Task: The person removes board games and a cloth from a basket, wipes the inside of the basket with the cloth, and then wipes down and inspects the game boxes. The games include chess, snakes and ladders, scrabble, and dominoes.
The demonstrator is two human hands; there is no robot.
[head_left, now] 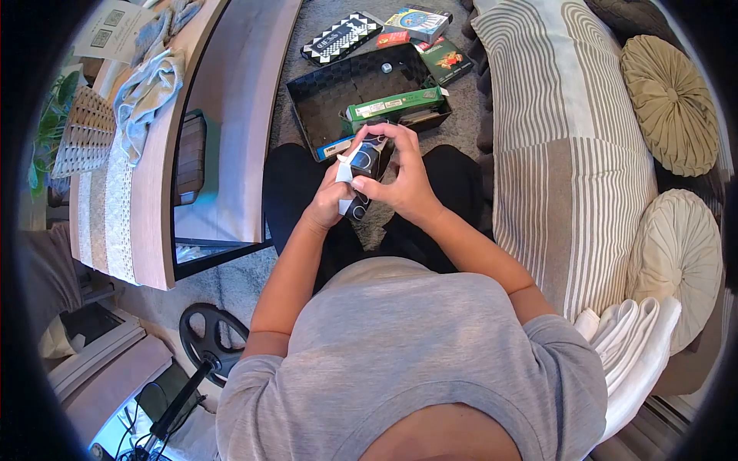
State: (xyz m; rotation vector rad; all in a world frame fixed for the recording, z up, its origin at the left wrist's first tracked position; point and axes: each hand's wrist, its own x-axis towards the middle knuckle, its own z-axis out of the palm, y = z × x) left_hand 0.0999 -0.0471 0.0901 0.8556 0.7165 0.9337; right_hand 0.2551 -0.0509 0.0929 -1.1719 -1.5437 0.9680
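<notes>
Between the knees of a seated person in a soft grey T-shirt and dark trousers, both hands met over a small dark box (364, 165) of glossy card with a pale flap at its near end. Left hand (332, 196): fingers curled shut around the lower end of the box, thumb against the pale flap. Right hand (405, 178): fingers arched over the top of the box and closed on its upper edge, fingertips touching the card. The box was held tilted, clear of the floor and just above the lap.

Beyond the hands, on grey short-pile carpet (469, 127), lay a shallow black tray (338, 92), rectangular, its surface woven in texture. A long green carton (396, 104) rested across the tray's near right corner, and a small round button-like object (387, 67) sat on the tray floor. Past the tray lay a flat case with a black-and-white zigzag pattern (341, 37), a blue and yellow box (417, 21) and a dark green box (446, 60).

To the left stood a low wooden table (154, 192) with a curved edge, bearing a lace runner (115, 192), a crumpled pale blue cloth (146, 92) and a woven mat (83, 131). To the right, a striped beige and white cushion (569, 154), two round pleated pillows (670, 104) and folded white towels (634, 338).
</notes>
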